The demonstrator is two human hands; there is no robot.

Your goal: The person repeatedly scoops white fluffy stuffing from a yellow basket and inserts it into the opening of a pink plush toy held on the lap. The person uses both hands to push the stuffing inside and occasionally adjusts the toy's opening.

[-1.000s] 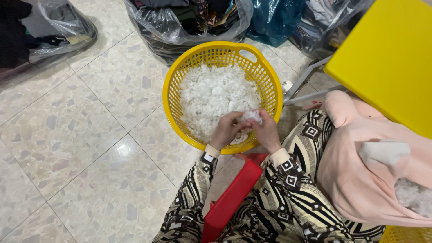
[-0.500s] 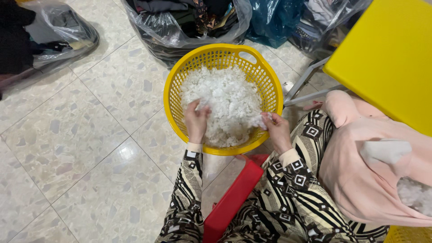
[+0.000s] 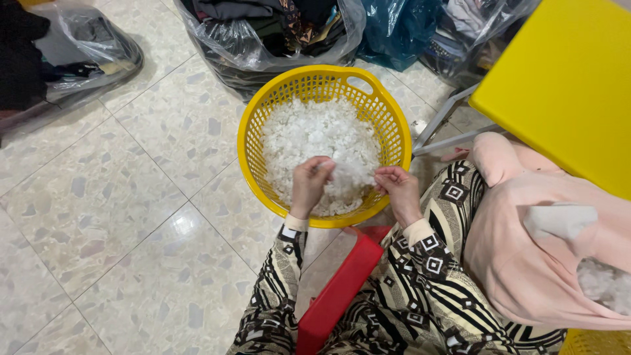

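A round yellow basket (image 3: 259,108) on the tiled floor is filled with white fluffy stuffing (image 3: 309,135). My left hand (image 3: 309,184) reaches into the near side of the basket and pinches a tuft of the stuffing. My right hand (image 3: 397,187) is over the basket's near right rim, fingers closed on the other end of the same stretched tuft. A pink fabric piece (image 3: 526,250) lies on my lap at the right, with white stuffing showing at its open end.
A red stool (image 3: 338,289) sits under me. A yellow table (image 3: 565,85) with a grey metal leg stands at the right. Clear and blue plastic bags (image 3: 263,33) of clothes line the far side; another bag (image 3: 72,46) lies far left.
My hands were together on one clump, then spread apart in the basket. Now my left hand has come back nearer and both pull a tuft between them.
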